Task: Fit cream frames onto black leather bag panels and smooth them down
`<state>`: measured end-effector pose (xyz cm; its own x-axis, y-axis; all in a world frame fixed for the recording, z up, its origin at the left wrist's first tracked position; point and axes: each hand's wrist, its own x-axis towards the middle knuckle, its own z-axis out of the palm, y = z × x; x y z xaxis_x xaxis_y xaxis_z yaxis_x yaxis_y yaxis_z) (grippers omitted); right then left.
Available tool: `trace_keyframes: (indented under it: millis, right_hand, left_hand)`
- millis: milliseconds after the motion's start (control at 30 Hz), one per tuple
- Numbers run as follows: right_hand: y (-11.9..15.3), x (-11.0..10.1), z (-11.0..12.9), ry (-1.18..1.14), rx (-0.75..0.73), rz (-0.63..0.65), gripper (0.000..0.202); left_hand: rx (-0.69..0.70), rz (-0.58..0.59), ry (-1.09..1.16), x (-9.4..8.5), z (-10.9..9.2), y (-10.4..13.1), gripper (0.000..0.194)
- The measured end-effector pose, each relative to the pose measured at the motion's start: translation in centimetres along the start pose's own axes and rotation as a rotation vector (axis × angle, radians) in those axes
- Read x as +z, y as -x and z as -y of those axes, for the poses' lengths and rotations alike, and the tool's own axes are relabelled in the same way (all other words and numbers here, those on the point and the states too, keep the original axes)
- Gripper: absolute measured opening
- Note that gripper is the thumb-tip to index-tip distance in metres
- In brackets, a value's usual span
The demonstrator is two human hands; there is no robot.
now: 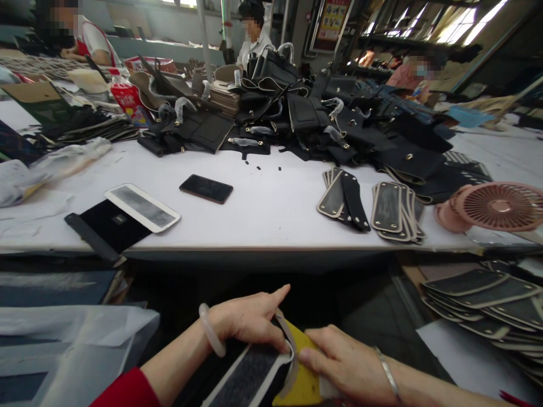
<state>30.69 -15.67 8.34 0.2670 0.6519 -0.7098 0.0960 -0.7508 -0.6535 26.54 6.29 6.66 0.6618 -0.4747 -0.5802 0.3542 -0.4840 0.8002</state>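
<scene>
Low in the middle, my left hand (250, 319) pinches the end of a black bag piece with pale edging (246, 376). Its index finger points outward and the thumb presses on the edge. A clear grey-white bangle circles that wrist. My right hand (345, 362), with a silver bangle at the wrist, closes around a flat yellow piece (303, 362), whose kind I cannot make out. The yellow piece lies against the curved end of the black piece, close to my left thumb. The lower parts of both pieces run out of view.
Across the white table (254, 226) lie a phone (206, 188), a white-edged panel on a black flap (142, 207), stacked edged panels (388, 209) and a pink fan (496, 206). Black bags (305, 113) pile up behind. More panels (487, 299) lie right. People sit farther back.
</scene>
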Motion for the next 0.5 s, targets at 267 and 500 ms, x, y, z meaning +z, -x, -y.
trace_keyframes:
  millis: [267, 500]
  right_hand:
    - [0.6, 0.4, 2.3, -0.016, 0.182, 0.058, 0.034]
    - [0.3, 1.4, 2.3, 0.129, 0.104, -0.091, 0.034]
  left_hand:
    - [0.039, 0.034, 0.085, -0.1, 0.6, -0.1, 0.118]
    - [0.057, 0.071, 0.118, -0.3, 1.3, -0.3, 0.119]
